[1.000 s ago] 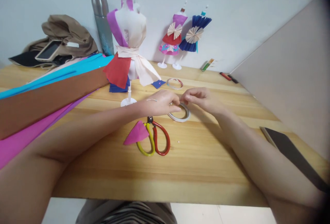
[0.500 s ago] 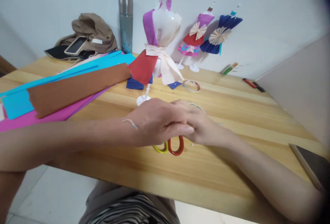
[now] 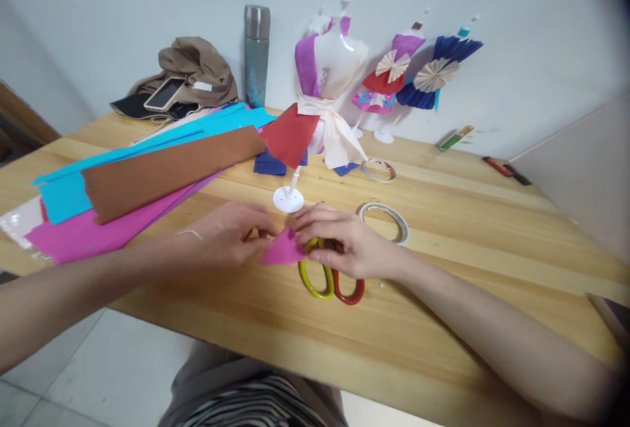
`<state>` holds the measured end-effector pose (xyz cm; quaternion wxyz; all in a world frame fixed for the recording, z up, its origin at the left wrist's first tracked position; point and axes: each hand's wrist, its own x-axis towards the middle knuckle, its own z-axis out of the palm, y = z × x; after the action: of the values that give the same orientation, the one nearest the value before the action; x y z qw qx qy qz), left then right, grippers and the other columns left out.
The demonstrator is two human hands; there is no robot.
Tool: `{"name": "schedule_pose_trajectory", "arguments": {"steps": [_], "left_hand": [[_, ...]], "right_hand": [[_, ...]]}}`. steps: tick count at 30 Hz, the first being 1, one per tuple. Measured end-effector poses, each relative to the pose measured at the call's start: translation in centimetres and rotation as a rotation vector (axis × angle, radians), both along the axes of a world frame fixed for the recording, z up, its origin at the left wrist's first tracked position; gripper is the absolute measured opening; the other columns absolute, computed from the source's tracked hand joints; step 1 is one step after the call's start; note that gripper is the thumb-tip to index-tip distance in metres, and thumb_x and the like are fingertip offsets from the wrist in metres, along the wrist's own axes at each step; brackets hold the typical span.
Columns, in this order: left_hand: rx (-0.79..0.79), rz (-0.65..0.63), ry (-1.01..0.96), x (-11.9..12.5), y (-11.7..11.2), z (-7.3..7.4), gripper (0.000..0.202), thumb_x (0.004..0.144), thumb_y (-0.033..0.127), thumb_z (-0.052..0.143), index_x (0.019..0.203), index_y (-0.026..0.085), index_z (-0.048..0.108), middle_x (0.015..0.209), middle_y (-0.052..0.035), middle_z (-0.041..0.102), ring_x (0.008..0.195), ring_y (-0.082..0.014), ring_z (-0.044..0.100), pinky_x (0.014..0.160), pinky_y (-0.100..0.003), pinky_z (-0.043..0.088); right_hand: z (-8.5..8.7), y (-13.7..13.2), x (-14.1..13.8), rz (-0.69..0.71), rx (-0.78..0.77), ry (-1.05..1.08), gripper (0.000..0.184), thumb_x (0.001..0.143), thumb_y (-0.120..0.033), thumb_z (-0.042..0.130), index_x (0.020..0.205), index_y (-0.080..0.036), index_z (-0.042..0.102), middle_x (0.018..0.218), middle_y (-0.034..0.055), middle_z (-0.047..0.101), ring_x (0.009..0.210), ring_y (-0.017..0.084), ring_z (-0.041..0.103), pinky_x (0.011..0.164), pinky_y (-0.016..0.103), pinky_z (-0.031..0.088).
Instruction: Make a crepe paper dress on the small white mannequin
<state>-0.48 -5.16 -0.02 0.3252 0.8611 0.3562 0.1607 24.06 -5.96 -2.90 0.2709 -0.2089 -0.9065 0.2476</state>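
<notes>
A small triangular piece of pink paper is between my hands, above the table. My left hand has its fingertips pinched at the paper's left edge. On the other side my right hand grips the right corner between thumb and fingers. Under that hand lies a pair of scissors with yellow and red handles; its blades are hidden. Just behind stands a white mini dress form on a round base, dressed in purple, red and cream paper. A roll of tape lies to the right of it.
Long blue, brown and pink paper sheets cover the table's left side. Behind them are a brown bag, a phone and a thermos. Two smaller dressed forms stand by the wall. A dark device lies far right.
My hands were overlapping over the scissors; they have drawn apart, and the pink paper now shows between them. The tape roll and scissors handles are more exposed. The view has shifted slightly.
</notes>
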Motion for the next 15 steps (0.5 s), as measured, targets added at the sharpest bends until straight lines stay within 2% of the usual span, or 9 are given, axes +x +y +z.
{"name": "schedule_pose_trajectory", "arguments": {"steps": [2,5,7,9,11,15], "left_hand": [[0.016,-0.041,0.078,-0.1,-0.1,-0.3,0.022,0.087,0.015,0.053,0.078,0.017,0.073,0.074,-0.0017,0.065,0.068,-0.0136,0.053,0.065,-0.024,0.034],[0.029,-0.070,0.149,0.2,0.4,-0.5,0.028,0.090,0.014,0.047,0.086,0.015,0.075,0.079,-0.0043,0.069,0.073,-0.0154,0.057,0.069,-0.025,0.038],[0.041,-0.091,0.134,0.3,1.1,-0.7,0.030,0.089,0.011,0.046,0.091,0.014,0.075,0.085,-0.0055,0.071,0.078,-0.0168,0.061,0.072,-0.026,0.041],[0.038,-0.113,0.106,0.1,1.6,-0.9,0.037,0.084,0.004,0.042,0.099,0.014,0.075,0.095,-0.0070,0.073,0.088,-0.0187,0.064,0.080,-0.027,0.045],[0.036,-0.126,0.082,-0.2,1.8,-1.2,0.046,0.080,-0.001,0.039,0.106,0.013,0.074,0.107,-0.0093,0.072,0.099,-0.0207,0.066,0.089,-0.030,0.047],[-0.003,-0.147,0.003,-0.4,1.3,-1.6,0.048,0.079,0.004,0.049,0.122,0.015,0.068,0.125,-0.0125,0.067,0.113,-0.0242,0.064,0.099,-0.033,0.047]], "right_hand": [[-0.3,-0.5,-0.4,-0.008,0.069,-0.069,0.018,0.090,-0.019,0.065,0.107,-0.016,0.069,0.113,0.0145,0.070,0.116,0.027,0.061,0.101,0.046,0.052],[-1.0,-0.8,-1.2,-0.041,0.115,-0.075,0.011,0.093,-0.018,0.061,0.093,-0.017,0.071,0.098,0.0122,0.071,0.108,0.026,0.063,0.096,0.045,0.053],[-1.3,-0.9,-1.5,-0.064,0.081,-0.026,0.016,0.095,-0.017,0.057,0.084,-0.017,0.069,0.088,0.0103,0.071,0.098,0.023,0.065,0.090,0.041,0.054],[-1.3,-0.9,-1.3,-0.118,-0.007,0.024,0.017,0.095,-0.016,0.056,0.083,-0.017,0.068,0.087,0.0094,0.071,0.092,0.021,0.065,0.085,0.038,0.054],[-0.9,-1.1,-1.0,-0.205,-0.164,0.091,0.016,0.093,-0.018,0.058,0.080,-0.017,0.067,0.087,0.0083,0.071,0.086,0.019,0.066,0.080,0.035,0.054],[0.1,-1.5,-0.3,-0.372,-0.413,0.221,0.019,0.095,-0.028,0.057,0.082,-0.017,0.064,0.077,0.0048,0.069,0.069,0.016,0.065,0.065,0.030,0.052]]}}
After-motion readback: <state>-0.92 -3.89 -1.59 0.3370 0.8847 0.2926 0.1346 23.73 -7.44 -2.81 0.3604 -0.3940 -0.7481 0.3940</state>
